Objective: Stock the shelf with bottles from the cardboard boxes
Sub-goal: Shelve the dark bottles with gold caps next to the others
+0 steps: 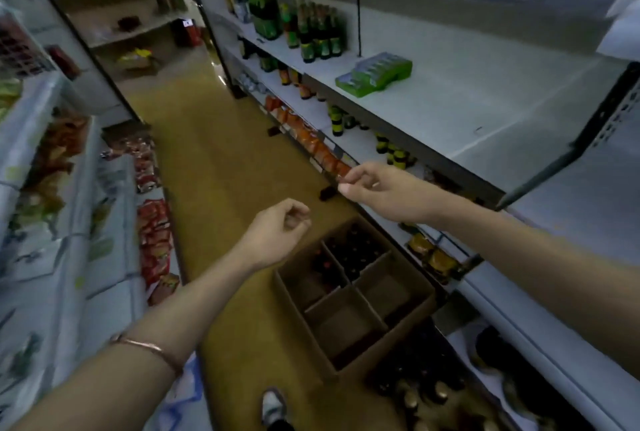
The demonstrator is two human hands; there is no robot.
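The bottles (353,250) I am to stock stand dark in the far compartments of the open cardboard box (408,333) on the floor, just beside the shelving; the near compartments look empty. More capped bottles (415,392) sit close together just past the box, toward my feet. I judge them glass: heavy for their size, rigid, smooth and breakable, so I would take each by the neck, or round the body for a surer hold, and lift it straight out of its divider. The wide shelf (485,108) at chest height is mostly bare, with green-labelled bottles (317,34) standing at its far end and a flat green pack (375,74). My left hand (277,233) hangs above the box, fingers loosely curled, empty. My right hand (377,188) reaches toward the shelf edge, fingertips drawn together; I cannot tell whether they pinch anything. No label is sharp enough to read.
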